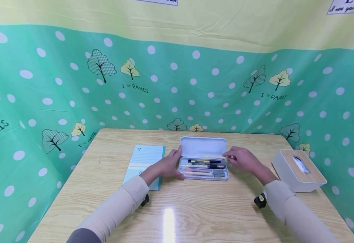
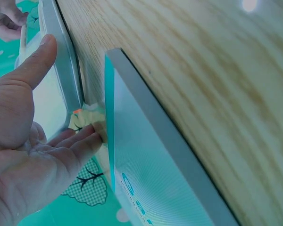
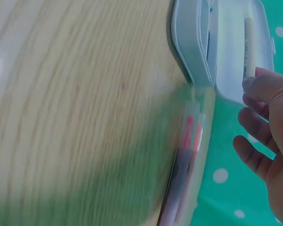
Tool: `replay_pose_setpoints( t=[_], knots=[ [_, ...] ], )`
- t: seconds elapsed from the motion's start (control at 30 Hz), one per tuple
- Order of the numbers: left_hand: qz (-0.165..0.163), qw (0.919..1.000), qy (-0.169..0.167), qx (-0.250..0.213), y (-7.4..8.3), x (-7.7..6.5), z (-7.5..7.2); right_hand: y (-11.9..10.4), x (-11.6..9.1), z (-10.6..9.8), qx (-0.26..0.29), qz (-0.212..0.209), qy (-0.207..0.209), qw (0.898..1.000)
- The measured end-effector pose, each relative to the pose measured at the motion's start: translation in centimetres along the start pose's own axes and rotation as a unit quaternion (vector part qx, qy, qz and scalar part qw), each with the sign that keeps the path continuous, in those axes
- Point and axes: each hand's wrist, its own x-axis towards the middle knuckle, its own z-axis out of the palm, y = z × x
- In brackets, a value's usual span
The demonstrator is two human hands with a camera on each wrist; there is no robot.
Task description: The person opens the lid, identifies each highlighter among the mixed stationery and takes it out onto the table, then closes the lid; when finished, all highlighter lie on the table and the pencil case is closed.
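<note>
A white pencil case lies with its lid laid back on the wooden table, holding several pens and a grey eraser. My right hand pinches one end of a cream-coloured pen between thumb and fingers, over the case's right side near the hinge. At the case's left side is my left hand, its thumb by the front corner and its fingers toward the lid. In the left wrist view those fingers look fairly straight and hold nothing; contact with the case is hard to tell.
A light-blue notebook lies left of the case, partly under my left forearm. On the right stands a white tissue box with a wooden top. Red-tipped, slim items appear blurred beside the case in the right wrist view. A green curtain hangs behind.
</note>
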Motion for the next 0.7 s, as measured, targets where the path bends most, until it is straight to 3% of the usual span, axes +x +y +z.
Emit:
replay_pose_setpoints(
  t=[0.7],
  knots=[
    [0.002, 1.0, 0.003, -0.002, -0.2, 0.1, 0.2, 5.5, -4.7, -1.1, 0.003, 0.086, 0.003, 0.996]
  ],
)
